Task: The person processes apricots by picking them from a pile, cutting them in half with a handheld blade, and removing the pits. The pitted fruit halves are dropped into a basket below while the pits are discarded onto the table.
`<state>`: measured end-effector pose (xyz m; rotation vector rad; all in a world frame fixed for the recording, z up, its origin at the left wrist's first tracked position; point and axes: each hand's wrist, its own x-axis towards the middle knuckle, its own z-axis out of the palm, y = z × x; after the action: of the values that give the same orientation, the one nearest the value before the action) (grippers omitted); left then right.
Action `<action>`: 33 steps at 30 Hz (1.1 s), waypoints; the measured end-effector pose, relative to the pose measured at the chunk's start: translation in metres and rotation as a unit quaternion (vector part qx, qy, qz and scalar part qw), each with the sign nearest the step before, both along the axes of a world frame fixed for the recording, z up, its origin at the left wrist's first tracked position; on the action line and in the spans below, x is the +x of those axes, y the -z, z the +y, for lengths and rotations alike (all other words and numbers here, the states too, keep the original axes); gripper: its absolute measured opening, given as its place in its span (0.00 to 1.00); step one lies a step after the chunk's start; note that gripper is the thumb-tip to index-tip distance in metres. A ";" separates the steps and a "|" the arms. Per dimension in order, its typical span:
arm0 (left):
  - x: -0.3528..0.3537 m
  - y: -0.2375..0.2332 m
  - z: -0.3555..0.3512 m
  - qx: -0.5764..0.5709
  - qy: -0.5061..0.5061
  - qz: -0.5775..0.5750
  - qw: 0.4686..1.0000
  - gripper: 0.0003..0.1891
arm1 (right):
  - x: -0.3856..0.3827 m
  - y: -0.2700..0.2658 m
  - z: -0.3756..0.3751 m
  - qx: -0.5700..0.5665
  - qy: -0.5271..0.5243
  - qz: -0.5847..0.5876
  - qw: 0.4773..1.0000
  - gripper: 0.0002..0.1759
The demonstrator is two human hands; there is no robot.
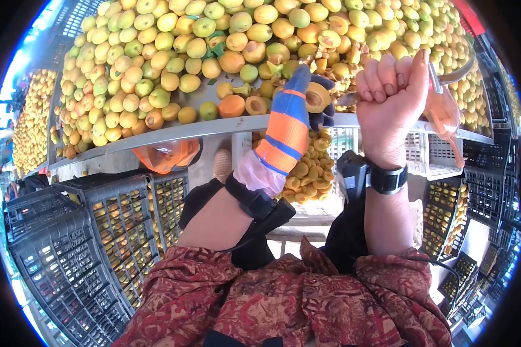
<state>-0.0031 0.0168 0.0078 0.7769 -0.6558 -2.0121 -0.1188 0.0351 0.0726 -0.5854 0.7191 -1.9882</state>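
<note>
My left hand, in a blue and orange glove with a clear plastic cuff at the wrist, grips a halved apricot with its cut side showing. To its right, my bare right hand is closed in a fist with the thumb raised. A short blade of a knife sticks out from the fist toward the apricot; its handle is hidden by my fingers. Both hands are above the metal table's front rim. Behind them lie whole apricots and a patch of cut pieces and scraps.
Below the rim, a light crate holds apricot halves. An orange bag hangs under the table at left. Black crates of fruit stand left, more black crates right. A clear plastic bag is beside my right hand.
</note>
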 end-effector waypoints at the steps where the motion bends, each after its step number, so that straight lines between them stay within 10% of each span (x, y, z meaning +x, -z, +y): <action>1: -0.003 -0.001 0.002 0.001 0.002 0.000 1.000 0.23 | 0.002 0.001 0.000 0.001 0.002 0.000 1.000 0.26; 10: -0.014 0.001 0.010 -0.037 -0.047 -0.108 0.992 0.20 | 0.013 0.009 0.004 -0.027 -0.004 0.130 0.991 0.26; 17: -0.011 0.005 0.012 -0.076 -0.079 -0.193 0.975 0.18 | 0.012 0.020 -0.003 0.010 -0.034 0.016 0.999 0.26; 22: -0.017 0.050 0.004 -0.368 -0.109 -0.187 0.904 0.14 | 0.017 0.023 -0.004 0.024 -0.129 0.118 0.984 0.25; 33: 0.004 0.002 0.011 0.084 0.117 -0.046 0.989 0.16 | 0.001 0.032 -0.019 0.029 -0.155 -0.147 0.977 0.25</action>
<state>0.0013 0.0279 0.0061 0.9324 -0.6619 -2.2780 -0.1180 0.0166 0.0407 -0.3345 0.4710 -1.7084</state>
